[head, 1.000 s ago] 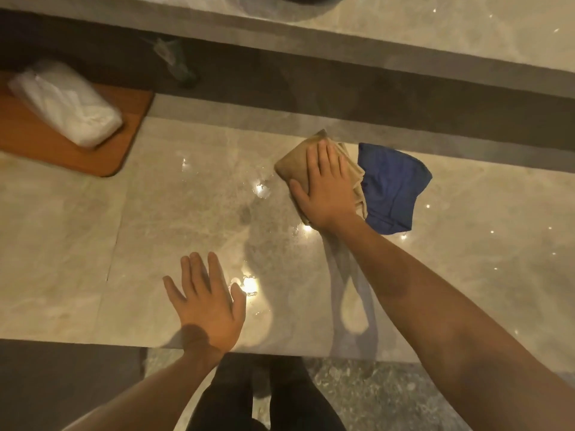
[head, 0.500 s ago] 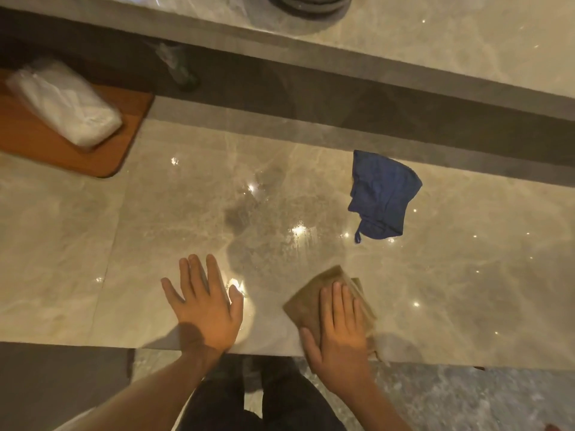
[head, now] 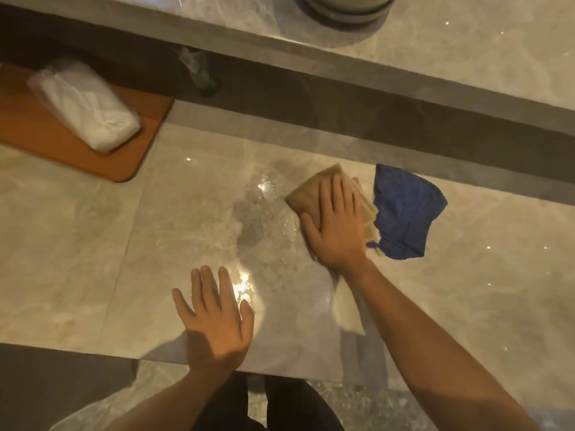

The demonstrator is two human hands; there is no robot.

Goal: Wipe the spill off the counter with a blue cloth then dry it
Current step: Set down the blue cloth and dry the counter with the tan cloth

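My right hand (head: 337,223) lies flat, fingers spread, on a folded tan cloth (head: 308,194) and presses it onto the glossy marble counter (head: 93,259). The crumpled blue cloth (head: 404,213) lies just right of the tan cloth, touching its edge, and no hand holds it. A wet, streaky patch with droplets (head: 261,209) glistens left of the tan cloth. My left hand (head: 214,315) rests palm down near the counter's front edge, fingers apart, holding nothing.
An orange-brown board (head: 77,150) at the far left carries a plastic-wrapped white pack (head: 87,104). A raised marble ledge (head: 435,66) runs along the back with a round grey base (head: 345,10) on it. A small clear item (head: 199,73) stands in the dark recess.
My right hand slid the tan cloth from beside the blue cloth down to the front edge, then back up beside the blue cloth. The left hand stayed put.
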